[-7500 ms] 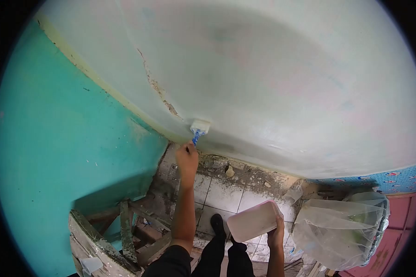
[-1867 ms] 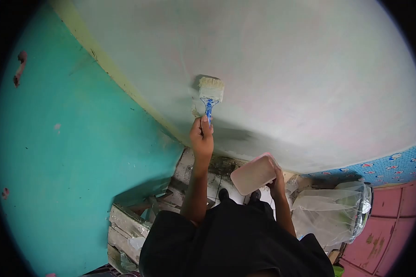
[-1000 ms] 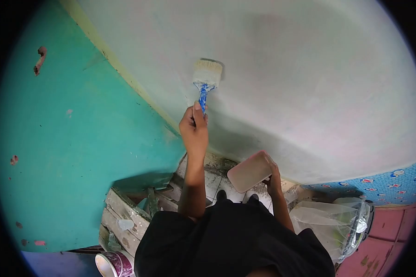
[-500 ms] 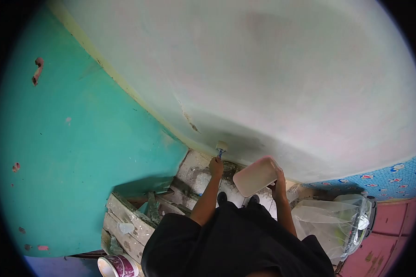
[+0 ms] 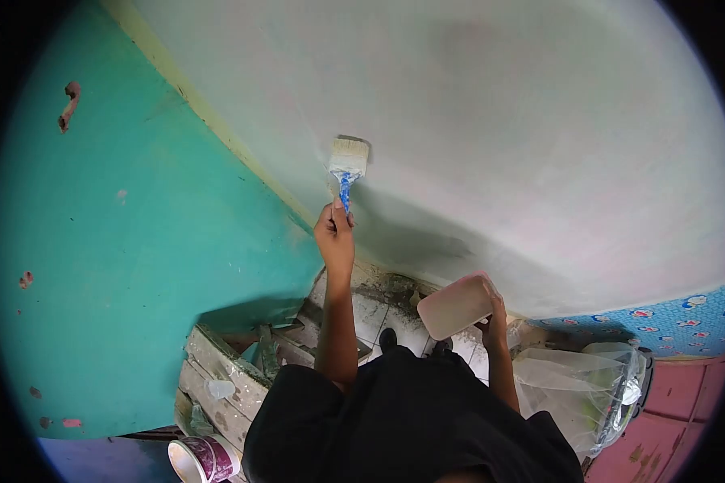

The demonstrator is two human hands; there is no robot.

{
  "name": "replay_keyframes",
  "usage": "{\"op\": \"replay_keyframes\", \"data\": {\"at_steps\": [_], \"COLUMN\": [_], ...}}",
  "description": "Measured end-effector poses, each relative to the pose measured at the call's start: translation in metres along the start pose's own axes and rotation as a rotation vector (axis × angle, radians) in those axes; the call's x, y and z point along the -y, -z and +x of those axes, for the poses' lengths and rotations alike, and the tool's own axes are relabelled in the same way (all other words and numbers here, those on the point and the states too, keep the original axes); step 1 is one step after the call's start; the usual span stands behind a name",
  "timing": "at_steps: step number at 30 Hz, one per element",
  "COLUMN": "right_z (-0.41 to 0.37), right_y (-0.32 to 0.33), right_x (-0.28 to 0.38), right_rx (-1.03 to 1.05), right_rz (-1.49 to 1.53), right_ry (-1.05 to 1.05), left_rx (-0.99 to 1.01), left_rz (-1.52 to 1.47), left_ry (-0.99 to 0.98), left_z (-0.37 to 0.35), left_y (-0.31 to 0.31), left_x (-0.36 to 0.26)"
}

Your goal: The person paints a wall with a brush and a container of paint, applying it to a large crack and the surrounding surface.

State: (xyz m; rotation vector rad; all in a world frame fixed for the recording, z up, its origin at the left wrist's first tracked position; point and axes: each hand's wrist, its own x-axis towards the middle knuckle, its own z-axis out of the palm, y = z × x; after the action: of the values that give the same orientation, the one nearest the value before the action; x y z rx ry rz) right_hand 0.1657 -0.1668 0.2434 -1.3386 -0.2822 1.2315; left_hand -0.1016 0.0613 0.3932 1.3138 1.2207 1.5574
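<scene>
A wide paintbrush [image 5: 349, 159] with pale bristles and a blue-and-white handle is gripped by my left hand [image 5: 336, 229]. Its bristles point up and lie against or very close to the whitish wall [image 5: 499, 145], with a small shadow at the tip. My right hand [image 5: 495, 322] holds a shallow pinkish rectangular tray [image 5: 457, 306] by its right edge, low near the foot of the wall. Whatever pale stuff is inside the tray cannot be made out clearly.
A teal wall [image 5: 153, 225] with chipped spots stands at left. Below it are a worn wooden crate [image 5: 225, 374] and a purple-white bucket [image 5: 205, 460]. Plastic-covered items [image 5: 576, 390] stand at right, beside pink panels [image 5: 677, 410]. Tiled floor [image 5: 368, 314] shows around my feet.
My left hand has risen with the brush, from low near the wall's foot to higher up the wall. The tray in my right hand has shifted slightly right.
</scene>
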Motion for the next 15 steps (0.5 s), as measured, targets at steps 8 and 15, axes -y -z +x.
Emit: {"op": "replay_keyframes", "data": {"at_steps": [8, 15], "right_z": [-0.004, -0.008], "right_y": [-0.016, -0.015], "right_x": [0.004, -0.003], "right_rx": [-0.015, -0.064], "right_rz": [0.009, -0.027], "right_ry": [0.044, 0.026], "left_rx": [0.141, 0.199], "left_rz": [0.362, 0.761], "left_ry": [-0.020, 0.230], "left_z": [-0.030, -0.060], "left_y": [0.009, 0.029], "left_x": [0.204, 0.282]}}
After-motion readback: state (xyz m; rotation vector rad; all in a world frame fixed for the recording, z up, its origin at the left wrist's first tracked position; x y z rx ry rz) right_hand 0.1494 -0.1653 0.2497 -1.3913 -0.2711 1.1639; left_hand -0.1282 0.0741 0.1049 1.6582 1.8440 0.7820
